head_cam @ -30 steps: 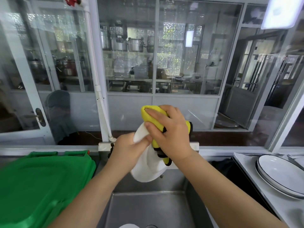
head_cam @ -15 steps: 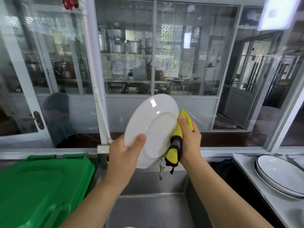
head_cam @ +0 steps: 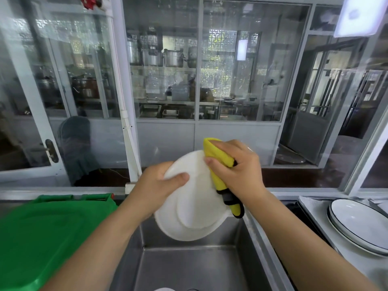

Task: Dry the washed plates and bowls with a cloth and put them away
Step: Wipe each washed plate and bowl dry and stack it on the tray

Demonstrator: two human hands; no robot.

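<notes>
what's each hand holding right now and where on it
The left hand grips the white plate at its upper left rim, thumb on the near face. The right hand holds the folded yellow cloth against the plate's right edge.

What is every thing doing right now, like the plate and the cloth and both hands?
white plate: tilted, held over the sink
yellow cloth: folded over the plate's rim
left hand: grips the plate's edge
right hand: grips the cloth
sink: no standing water visible
black-rimmed plates: stacked on the counter
green lid: closed

Left hand [head_cam: 156, 181] holds plate [head_cam: 189, 206]; right hand [head_cam: 237, 166] presses cloth [head_cam: 218, 156].
</notes>
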